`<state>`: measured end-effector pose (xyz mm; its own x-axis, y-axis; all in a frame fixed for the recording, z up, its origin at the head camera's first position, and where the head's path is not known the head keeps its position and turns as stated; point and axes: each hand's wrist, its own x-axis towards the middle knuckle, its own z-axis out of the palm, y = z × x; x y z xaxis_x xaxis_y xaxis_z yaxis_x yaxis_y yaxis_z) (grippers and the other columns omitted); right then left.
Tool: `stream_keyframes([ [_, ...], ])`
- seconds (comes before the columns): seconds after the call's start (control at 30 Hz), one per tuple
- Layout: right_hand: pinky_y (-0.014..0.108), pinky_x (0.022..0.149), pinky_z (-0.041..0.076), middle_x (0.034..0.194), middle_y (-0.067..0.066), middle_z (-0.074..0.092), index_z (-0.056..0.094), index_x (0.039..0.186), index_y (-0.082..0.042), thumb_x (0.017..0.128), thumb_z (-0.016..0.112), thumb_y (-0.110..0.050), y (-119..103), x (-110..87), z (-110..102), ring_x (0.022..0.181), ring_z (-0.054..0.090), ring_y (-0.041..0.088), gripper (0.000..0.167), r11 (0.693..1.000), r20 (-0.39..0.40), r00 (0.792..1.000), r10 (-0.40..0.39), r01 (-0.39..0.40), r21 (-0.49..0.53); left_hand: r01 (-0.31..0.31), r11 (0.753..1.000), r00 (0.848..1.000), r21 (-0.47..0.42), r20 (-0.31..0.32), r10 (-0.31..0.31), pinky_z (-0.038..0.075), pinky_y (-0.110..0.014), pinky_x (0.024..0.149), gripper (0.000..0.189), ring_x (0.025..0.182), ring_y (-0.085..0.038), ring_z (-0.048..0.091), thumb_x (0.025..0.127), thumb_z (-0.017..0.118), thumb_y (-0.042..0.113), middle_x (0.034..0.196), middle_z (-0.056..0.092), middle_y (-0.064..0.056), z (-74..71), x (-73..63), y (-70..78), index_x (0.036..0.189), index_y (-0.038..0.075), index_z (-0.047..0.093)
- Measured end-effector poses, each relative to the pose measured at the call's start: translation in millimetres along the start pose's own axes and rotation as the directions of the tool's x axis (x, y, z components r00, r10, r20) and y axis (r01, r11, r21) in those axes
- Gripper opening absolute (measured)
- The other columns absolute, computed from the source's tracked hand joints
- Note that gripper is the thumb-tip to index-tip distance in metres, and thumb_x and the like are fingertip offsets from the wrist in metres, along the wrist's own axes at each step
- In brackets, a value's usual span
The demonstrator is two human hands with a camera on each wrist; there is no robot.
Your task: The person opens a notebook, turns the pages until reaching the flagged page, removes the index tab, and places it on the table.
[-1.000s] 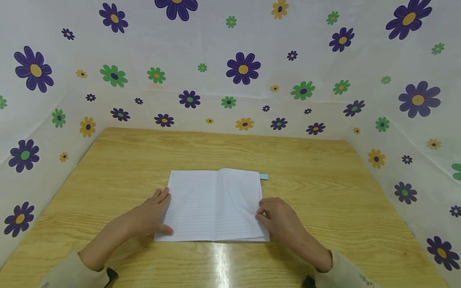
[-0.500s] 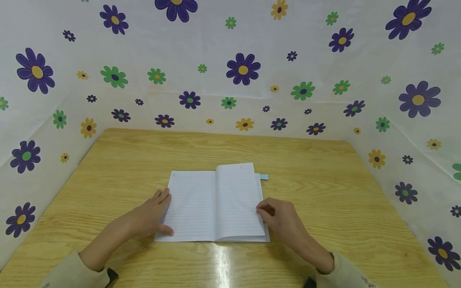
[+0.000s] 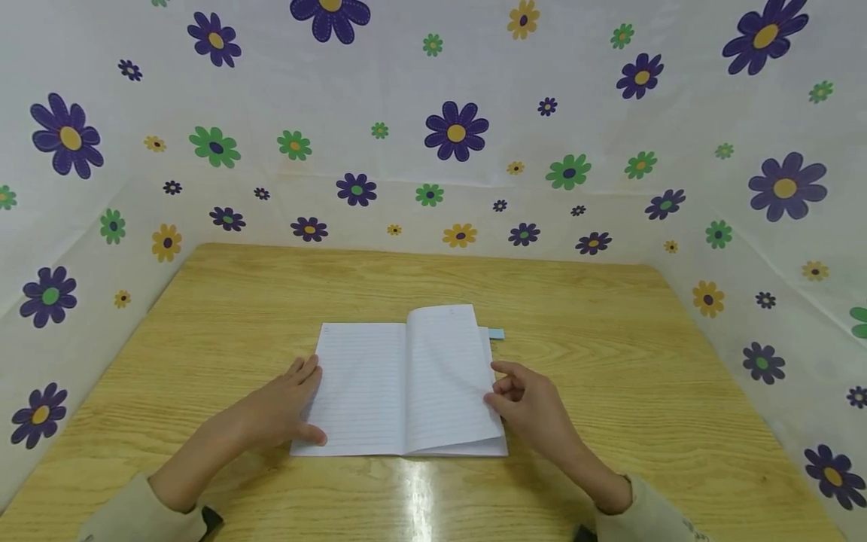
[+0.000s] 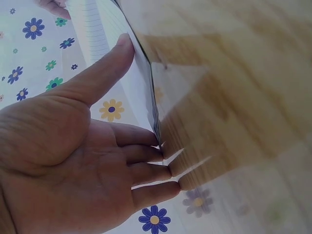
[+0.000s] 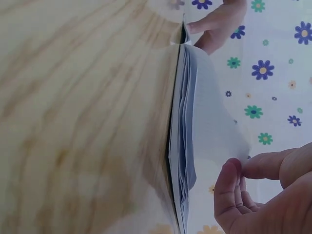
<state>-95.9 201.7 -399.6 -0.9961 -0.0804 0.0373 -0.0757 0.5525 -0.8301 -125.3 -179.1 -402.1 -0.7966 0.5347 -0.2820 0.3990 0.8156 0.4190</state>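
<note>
An open notebook with lined white pages lies on the table. My left hand rests on its left edge, thumb on the page and fingers stretched along the side; in the left wrist view that hand shows its palm. On the right half, a page bows up off the sheets below. My right hand is at this page's outer edge. Seen from the right wrist, the hand pinches the page between thumb and a fingertip. Behind it, several page edges fan slightly apart.
A light blue tab sticks out at the notebook's upper right. The wooden table has white cloth with purple, green and yellow flowers around its back and sides.
The right page first lay nearly flat, then rose and now bows up with its top edge shifted toward the spine. The right index finger has straightened outward. My left hand has stayed still.
</note>
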Motion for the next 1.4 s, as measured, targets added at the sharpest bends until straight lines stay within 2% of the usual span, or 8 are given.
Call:
stream_keyframes([
  [0.13, 0.021, 0.065, 0.054, 0.088, 0.006, 0.069, 0.063, 0.133, 0.007, 0.090, 0.076, 0.001, 1.1, 1.7, -2.5, 0.079, 0.066, 0.015, 0.045, 0.989, 0.050, 0.996, 0.077, -0.082, 0.126, 0.012, 1.000, 1.000, 0.020, -0.008, -0.012, 0.023, -0.067, 0.118, 0.108, 0.148, -0.059, 0.015, 0.085, 0.082, 0.046, 0.161, 0.017, -0.040, -0.1, -0.3, 0.6, 0.150, -0.022, 0.030],
  [0.3, 0.022, 0.069, 0.056, 0.094, 0.010, 0.068, 0.059, 0.137, 0.010, 0.094, 0.074, -0.002, -0.7, 1.3, -5.3, 0.081, 0.063, 0.015, 0.047, 0.951, 0.113, 0.986, 0.119, -0.146, 0.272, 0.019, 1.000, 1.000, -0.001, -0.009, -0.019, 0.022, -0.067, 0.118, 0.108, 0.149, -0.058, 0.014, 0.084, 0.083, 0.046, 0.162, 0.017, -0.039, 1.1, 0.1, -2.6, 0.151, -0.021, 0.031],
  [0.4, 0.020, 0.072, 0.056, 0.097, 0.011, 0.067, 0.058, 0.137, 0.011, 0.094, 0.074, -0.002, -1.6, 1.1, -5.2, 0.084, 0.063, 0.014, 0.048, 0.938, 0.122, 0.985, 0.119, -0.152, 0.313, 0.026, 0.999, 1.000, -0.035, -0.006, -0.027, 0.022, -0.067, 0.118, 0.106, 0.149, -0.057, 0.013, 0.085, 0.083, 0.045, 0.163, 0.015, -0.037, 1.6, 1.2, -6.3, 0.151, -0.019, 0.031],
  [0.57, 0.020, 0.075, 0.057, 0.102, 0.012, 0.069, 0.060, 0.137, 0.009, 0.094, 0.073, -0.001, -0.1, 1.7, -4.0, 0.090, 0.066, 0.015, 0.045, 0.938, 0.119, 0.987, 0.104, -0.138, 0.317, 0.047, 0.997, 0.998, -0.066, -0.042, -0.050, 0.022, -0.066, 0.118, 0.099, 0.151, -0.055, 0.012, 0.092, 0.077, 0.045, 0.165, 0.016, -0.034, -1.8, 2.5, -6.3, 0.153, -0.017, 0.031],
  [0.73, 0.021, 0.076, 0.058, 0.108, 0.015, 0.072, 0.063, 0.135, 0.008, 0.094, 0.073, -0.002, -3.3, 1.6, -3.0, 0.093, 0.068, 0.013, 0.043, 0.939, 0.097, 0.991, 0.093, -0.120, 0.322, 0.022, 0.999, 0.990, -0.032, -0.142, -0.026, 0.026, -0.063, 0.118, 0.086, 0.152, -0.050, 0.016, 0.099, 0.069, 0.042, 0.166, 0.017, -0.031, -13.0, 3.2, 4.9, 0.154, -0.014, 0.032],
  [1.0, 0.024, 0.079, 0.058, 0.107, 0.014, 0.071, 0.062, 0.137, 0.008, 0.096, 0.073, -0.005, -8.2, -0.2, 0.3, 0.089, 0.069, 0.012, 0.045, 0.905, 0.115, 0.993, 0.020, -0.066, 0.420, -0.062, 0.997, 0.963, -0.055, -0.267, 0.045, 0.033, -0.060, 0.116, 0.079, 0.151, -0.046, 0.025, 0.101, 0.068, 0.034, 0.166, 0.023, -0.027, -18.6, 8.0, 24.4, 0.156, -0.011, 0.033],
  [1.2, 0.026, 0.083, 0.059, 0.107, 0.011, 0.070, 0.062, 0.138, 0.005, 0.096, 0.073, -0.007, -12.2, -0.4, 4.3, 0.093, 0.070, 0.013, 0.045, 0.895, 0.112, 0.993, -0.026, -0.027, 0.446, -0.111, 0.993, 0.941, -0.052, -0.326, 0.088, 0.034, -0.058, 0.116, 0.079, 0.150, -0.043, 0.031, 0.103, 0.066, 0.031, 0.167, 0.022, -0.024, -21.6, 13.3, 41.2, 0.159, -0.009, 0.027],
  [1.4, 0.026, 0.083, 0.059, 0.108, 0.011, 0.069, 0.063, 0.137, 0.005, 0.096, 0.073, -0.006, -16.8, 1.2, 9.0, 0.093, 0.070, 0.013, 0.043, 0.884, 0.102, 0.994, -0.038, -0.014, 0.468, -0.150, 0.988, 0.927, -0.034, -0.353, 0.129, 0.035, -0.056, 0.116, 0.078, 0.151, -0.039, 0.031, 0.104, 0.065, 0.031, 0.167, 0.023, -0.022, -26.9, 17.3, 57.7, 0.160, -0.007, 0.026],
])
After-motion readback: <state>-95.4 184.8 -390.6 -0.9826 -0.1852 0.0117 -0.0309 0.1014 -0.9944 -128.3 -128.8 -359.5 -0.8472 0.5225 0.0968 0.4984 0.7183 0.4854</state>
